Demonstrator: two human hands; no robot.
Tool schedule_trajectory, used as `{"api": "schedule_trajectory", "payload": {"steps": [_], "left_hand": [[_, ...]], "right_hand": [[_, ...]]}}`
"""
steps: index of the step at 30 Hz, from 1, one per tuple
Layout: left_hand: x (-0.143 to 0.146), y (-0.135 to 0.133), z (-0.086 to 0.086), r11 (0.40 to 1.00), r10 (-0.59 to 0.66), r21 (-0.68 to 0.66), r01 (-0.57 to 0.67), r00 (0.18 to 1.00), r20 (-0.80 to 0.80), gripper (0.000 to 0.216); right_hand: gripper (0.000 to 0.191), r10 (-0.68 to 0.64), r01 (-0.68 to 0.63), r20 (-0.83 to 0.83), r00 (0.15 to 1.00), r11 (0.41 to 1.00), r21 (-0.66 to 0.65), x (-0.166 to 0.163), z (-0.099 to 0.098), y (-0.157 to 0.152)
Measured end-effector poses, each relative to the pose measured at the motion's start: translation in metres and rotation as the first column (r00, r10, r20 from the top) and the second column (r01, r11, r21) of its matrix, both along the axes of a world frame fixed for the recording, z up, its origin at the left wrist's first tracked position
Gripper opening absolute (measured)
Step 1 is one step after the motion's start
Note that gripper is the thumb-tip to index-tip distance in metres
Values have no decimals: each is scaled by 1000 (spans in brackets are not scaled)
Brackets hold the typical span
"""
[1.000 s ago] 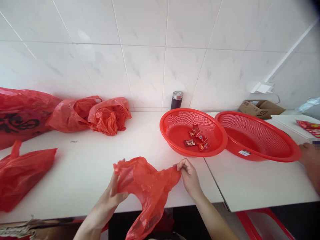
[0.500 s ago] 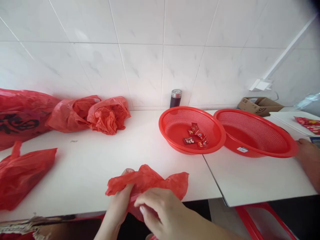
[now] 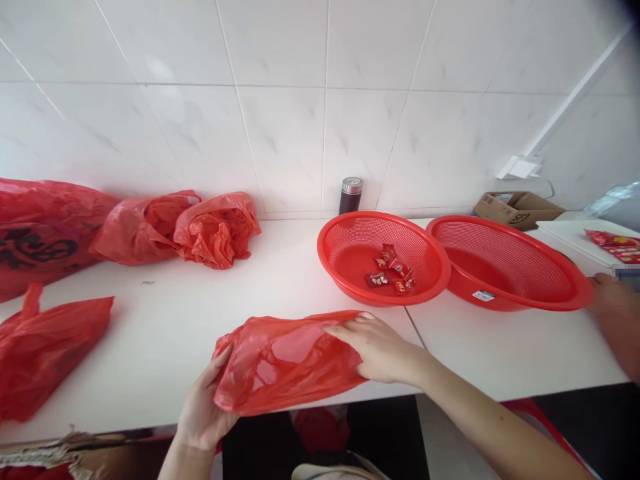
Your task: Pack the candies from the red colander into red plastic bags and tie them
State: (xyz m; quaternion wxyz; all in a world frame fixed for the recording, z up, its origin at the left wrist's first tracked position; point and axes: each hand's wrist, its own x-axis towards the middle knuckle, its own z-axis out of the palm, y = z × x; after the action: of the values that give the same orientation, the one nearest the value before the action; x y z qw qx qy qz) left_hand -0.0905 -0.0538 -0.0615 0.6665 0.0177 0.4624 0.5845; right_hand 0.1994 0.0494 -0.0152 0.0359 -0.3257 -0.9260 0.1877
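Note:
A thin red plastic bag (image 3: 285,363) is stretched out between my two hands, over the front edge of the white table (image 3: 165,347). My left hand (image 3: 203,407) grips its left end, with some fingers hidden behind or under the film. At the other end my right hand (image 3: 373,343) is closed on the bag, its thumb and fingers pressed on the plastic. Just beyond the bag stands a red plastic basket (image 3: 345,283) with several small wrapped candies (image 3: 377,280) in it.
A second red basket (image 3: 505,267) stands to the right, with another person's hand (image 3: 603,293) at its rim. Bunched red bags (image 3: 217,230) lie at the back left, another red bag (image 3: 55,347) nearer. A dark flask (image 3: 351,195) and a cardboard box (image 3: 517,208) sit by the wall.
The crumpled red bag is now spread wide and flatter between my hands. My right hand has moved right and up, and my left hand slightly left and down.

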Motion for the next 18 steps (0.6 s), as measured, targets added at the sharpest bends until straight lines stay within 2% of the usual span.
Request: {"api": "schedule_trajectory", "payload": {"steps": [2, 5, 8, 11, 13, 15, 16, 18], "left_hand": [[8, 6, -1, 1000, 0, 0, 0, 991, 133, 14], [18, 13, -5, 999, -18, 30, 11, 971, 240, 22], [21, 16, -17, 985, -78, 166, 41, 972, 224, 33], [22, 17, -28, 957, -123, 280, 68, 976, 182, 41], [25, 17, -28, 956, -155, 275, 103, 972, 174, 37], [31, 18, -22, 962, -191, 231, 149, 966, 174, 33], [35, 19, -17, 965, -205, 203, 168, 963, 174, 32], [42, 21, -7, 972, -210, 147, 185, 962, 176, 33]], "right_hand": [[89, 49, -49, -4, 999, 997, -55, 4, 8, 3], [84, 90, -88, 15, 996, 992, -85, 11, 6, 1], [66, 165, -163, 20, 986, 984, -65, 17, 0, -8], [49, 223, -235, -95, 970, 960, -153, 26, 12, -10], [41, 139, -193, -243, 960, 957, -216, 34, 31, 5], [39, -11, -71, -346, 938, 972, -225, 43, 51, 37], [43, -82, 8, -354, 932, 979, -204, 49, 59, 58], [67, -201, 174, -203, 958, 974, -143, 60, 64, 108]]}}
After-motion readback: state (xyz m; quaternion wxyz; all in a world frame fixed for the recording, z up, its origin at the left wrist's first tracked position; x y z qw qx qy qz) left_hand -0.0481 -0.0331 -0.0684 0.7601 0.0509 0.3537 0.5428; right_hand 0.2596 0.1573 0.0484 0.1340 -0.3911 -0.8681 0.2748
